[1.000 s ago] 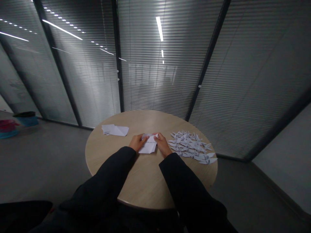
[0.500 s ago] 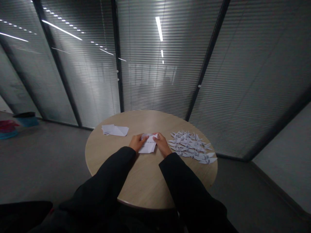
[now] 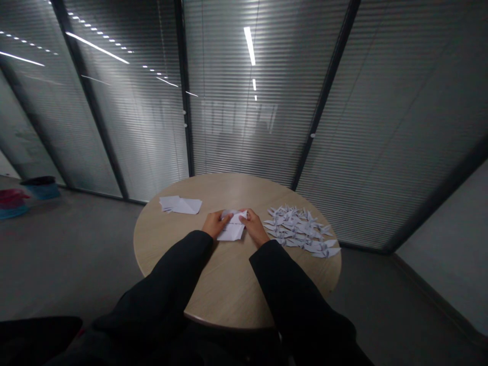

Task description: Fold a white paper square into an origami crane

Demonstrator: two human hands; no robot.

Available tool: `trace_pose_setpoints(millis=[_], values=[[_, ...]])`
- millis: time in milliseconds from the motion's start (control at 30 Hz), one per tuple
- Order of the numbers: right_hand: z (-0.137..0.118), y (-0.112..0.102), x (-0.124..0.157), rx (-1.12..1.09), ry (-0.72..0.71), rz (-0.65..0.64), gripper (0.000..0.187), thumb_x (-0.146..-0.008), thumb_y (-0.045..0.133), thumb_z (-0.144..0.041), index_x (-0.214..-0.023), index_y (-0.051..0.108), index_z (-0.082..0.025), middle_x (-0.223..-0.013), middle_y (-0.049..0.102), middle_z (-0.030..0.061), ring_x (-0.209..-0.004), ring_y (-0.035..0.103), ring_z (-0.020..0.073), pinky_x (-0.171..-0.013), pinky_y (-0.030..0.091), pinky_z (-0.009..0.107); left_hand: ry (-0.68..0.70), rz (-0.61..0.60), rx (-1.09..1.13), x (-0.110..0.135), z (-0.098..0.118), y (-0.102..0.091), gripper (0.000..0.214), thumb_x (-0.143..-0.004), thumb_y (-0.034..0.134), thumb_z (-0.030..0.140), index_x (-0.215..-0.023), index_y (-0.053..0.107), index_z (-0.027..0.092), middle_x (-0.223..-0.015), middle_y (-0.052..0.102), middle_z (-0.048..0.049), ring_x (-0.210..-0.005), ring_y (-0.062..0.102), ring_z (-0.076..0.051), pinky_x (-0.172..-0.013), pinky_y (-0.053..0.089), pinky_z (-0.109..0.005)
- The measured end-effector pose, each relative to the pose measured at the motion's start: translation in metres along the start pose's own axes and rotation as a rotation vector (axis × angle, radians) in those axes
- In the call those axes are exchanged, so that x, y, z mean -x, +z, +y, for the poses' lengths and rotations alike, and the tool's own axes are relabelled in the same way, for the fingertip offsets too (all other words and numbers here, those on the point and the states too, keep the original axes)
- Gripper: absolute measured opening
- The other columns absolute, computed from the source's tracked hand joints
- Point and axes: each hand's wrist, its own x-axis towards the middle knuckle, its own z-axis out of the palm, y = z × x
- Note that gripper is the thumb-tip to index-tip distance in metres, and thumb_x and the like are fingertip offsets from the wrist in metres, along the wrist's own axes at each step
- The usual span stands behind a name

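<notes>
A folded sheet of white paper (image 3: 232,230) lies on the table directly between the two hands, its lower part flat on the wood and its upper edge held by the fingers. Its longer run points away from the person, leaning slightly, and neither hand is clearly nearer: the left hand (image 3: 216,224) comes in from the near left and the right hand (image 3: 253,226) from the near right, each at an upper corner. Both are half closed, fingers bent over the paper's top edge, apparently pinching it, though the exact grip is hidden. Beyond the left hand lies a small stack of white paper sheets (image 3: 180,205); just past the right hand spreads a pile of white origami cranes (image 3: 299,230). All rest on a round light-wood table (image 3: 163,244), with dark sleeves (image 3: 168,269) reaching back from the wrists.
</notes>
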Motion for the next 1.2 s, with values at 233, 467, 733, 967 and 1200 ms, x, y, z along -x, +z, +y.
trace_pose_setpoints(millis=[233,467,733,967,1200], values=[[0.002,0.0,-0.001,-0.009,-0.021,0.008,0.025,-0.065,0.06,-0.026,-0.088,0.052,-0.02,-0.074,0.061,-0.0011,-0.066,0.057,0.0147,-0.06,0.044,0.026,-0.003,0.0,0.021,-0.001,-0.002,0.001,0.043,-0.081,0.045,0.049,-0.064,0.059,0.012,-0.054,0.054,-0.002,-0.051,0.043,-0.011,-0.047,0.027,-0.023],[0.003,-0.001,-0.001,-0.006,-0.034,-0.002,0.027,-0.064,0.061,-0.029,-0.088,0.052,-0.019,-0.073,0.06,-0.0017,-0.066,0.057,0.0145,-0.062,0.043,0.026,-0.021,0.005,0.021,-0.003,-0.006,0.004,0.045,-0.08,0.045,0.051,-0.062,0.058,0.012,-0.054,0.053,-0.0022,-0.051,0.043,-0.011,-0.047,0.027,-0.023],[0.004,-0.001,-0.002,0.021,-0.037,-0.008,0.024,-0.066,0.06,-0.028,-0.087,0.052,-0.02,-0.073,0.061,-0.0017,-0.067,0.057,0.0151,-0.062,0.043,0.027,-0.044,-0.012,0.038,-0.002,-0.004,0.003,0.043,-0.08,0.046,0.051,-0.066,0.059,0.012,-0.055,0.055,-0.0025,-0.051,0.044,-0.011,-0.045,0.028,-0.022],[0.003,-0.002,-0.001,0.042,-0.035,-0.016,0.023,-0.067,0.058,-0.027,-0.089,0.052,-0.02,-0.074,0.06,-0.0023,-0.066,0.056,0.014,-0.062,0.043,0.026,-0.053,-0.007,0.028,-0.001,0.001,0.001,0.041,-0.08,0.047,0.048,-0.065,0.059,0.012,-0.053,0.053,-0.0022,-0.049,0.043,-0.011,-0.044,0.028,-0.022],[0.003,-0.004,-0.002,0.092,-0.063,-0.022,0.023,-0.069,0.056,-0.026,-0.09,0.052,-0.019,-0.076,0.06,-0.0015,-0.068,0.056,0.0138,-0.062,0.042,0.025,-0.028,-0.018,0.033,0.0,0.004,0.001,0.041,-0.08,0.045,0.048,-0.064,0.058,0.013,-0.055,0.054,-0.0024,-0.05,0.044,-0.011,-0.044,0.028,-0.022]])
